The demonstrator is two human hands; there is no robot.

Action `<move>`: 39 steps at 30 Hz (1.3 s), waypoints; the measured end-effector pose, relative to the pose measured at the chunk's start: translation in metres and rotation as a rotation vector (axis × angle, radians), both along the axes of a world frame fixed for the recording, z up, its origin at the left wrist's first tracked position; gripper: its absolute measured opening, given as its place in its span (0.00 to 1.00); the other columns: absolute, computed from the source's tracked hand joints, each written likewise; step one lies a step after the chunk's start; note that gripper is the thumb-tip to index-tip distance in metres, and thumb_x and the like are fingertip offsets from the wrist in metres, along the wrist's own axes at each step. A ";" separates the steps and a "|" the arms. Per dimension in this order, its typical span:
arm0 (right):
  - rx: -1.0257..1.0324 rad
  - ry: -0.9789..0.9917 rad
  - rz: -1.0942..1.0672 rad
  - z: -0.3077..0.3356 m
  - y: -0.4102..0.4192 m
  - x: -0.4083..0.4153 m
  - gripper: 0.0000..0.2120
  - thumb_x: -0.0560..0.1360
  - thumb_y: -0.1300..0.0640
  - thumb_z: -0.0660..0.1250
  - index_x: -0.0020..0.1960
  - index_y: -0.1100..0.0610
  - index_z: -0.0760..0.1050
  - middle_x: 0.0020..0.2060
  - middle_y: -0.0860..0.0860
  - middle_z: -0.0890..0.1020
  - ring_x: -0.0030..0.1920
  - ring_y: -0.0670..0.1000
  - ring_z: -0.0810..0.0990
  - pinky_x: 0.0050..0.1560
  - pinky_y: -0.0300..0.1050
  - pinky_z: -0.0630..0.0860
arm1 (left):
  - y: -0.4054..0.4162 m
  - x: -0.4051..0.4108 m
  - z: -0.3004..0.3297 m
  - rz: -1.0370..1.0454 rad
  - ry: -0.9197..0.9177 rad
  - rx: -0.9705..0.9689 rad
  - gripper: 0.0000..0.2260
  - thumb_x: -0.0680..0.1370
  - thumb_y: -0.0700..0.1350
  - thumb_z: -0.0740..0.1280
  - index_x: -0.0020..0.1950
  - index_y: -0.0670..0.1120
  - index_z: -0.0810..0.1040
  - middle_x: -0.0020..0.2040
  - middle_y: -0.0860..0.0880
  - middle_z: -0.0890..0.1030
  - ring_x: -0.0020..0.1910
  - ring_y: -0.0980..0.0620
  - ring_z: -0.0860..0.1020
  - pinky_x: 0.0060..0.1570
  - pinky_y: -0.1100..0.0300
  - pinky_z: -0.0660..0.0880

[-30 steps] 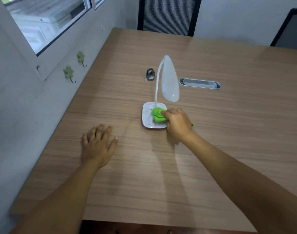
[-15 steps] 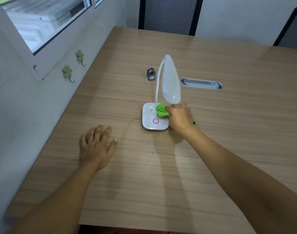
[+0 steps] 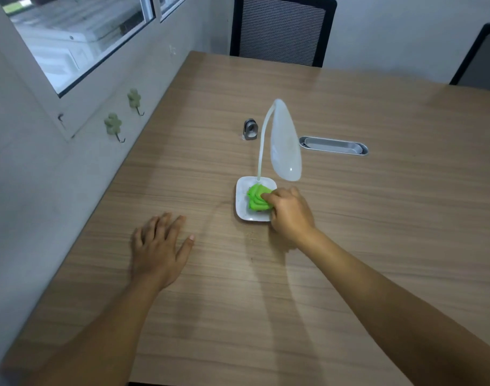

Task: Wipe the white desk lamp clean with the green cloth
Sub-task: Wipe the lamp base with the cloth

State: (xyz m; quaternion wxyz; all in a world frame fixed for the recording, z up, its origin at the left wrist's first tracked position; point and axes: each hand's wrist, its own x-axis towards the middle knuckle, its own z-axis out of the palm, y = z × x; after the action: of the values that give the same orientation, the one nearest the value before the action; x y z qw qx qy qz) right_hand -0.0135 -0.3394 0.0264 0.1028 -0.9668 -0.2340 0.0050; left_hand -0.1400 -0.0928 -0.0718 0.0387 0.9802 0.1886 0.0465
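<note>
The white desk lamp (image 3: pixel 285 143) stands mid-table, with a thin curved neck, a drooping oval head and a square white base (image 3: pixel 242 204). The bunched green cloth (image 3: pixel 256 197) is pressed onto the middle of that base, covering its button. My right hand (image 3: pixel 289 213) grips the cloth from the right side of the base. Flat on the wood, left of the lamp, rests my left hand (image 3: pixel 160 249), fingers spread and holding nothing.
The wooden table (image 3: pixel 377 218) runs along a grey wall on the left with two green hooks (image 3: pixel 113 125) and a window. A small metal clip (image 3: pixel 250 130) and an oval cable grommet (image 3: pixel 333 145) lie behind the lamp. Two dark chairs (image 3: pixel 282 29) stand at the far edge.
My right hand has slid the cloth from the back of the base, near the neck, toward the middle, covering the pink ring. The left hand stayed put.
</note>
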 end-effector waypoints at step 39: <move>-0.175 -0.125 0.107 0.013 0.079 0.001 0.19 0.77 0.67 0.57 0.67 0.59 0.69 0.58 0.59 0.77 0.62 0.59 0.69 0.54 0.53 0.72 | -0.002 0.000 -0.001 0.001 -0.062 -0.019 0.27 0.74 0.65 0.50 0.71 0.59 0.66 0.74 0.49 0.69 0.73 0.45 0.65 0.69 0.41 0.58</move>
State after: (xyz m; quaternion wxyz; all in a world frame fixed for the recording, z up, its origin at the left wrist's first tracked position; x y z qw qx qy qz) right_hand -0.0124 -0.2602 0.0392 0.0027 -0.9566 -0.2899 -0.0293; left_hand -0.1398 -0.0946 -0.0727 0.0538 0.9777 0.1883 0.0752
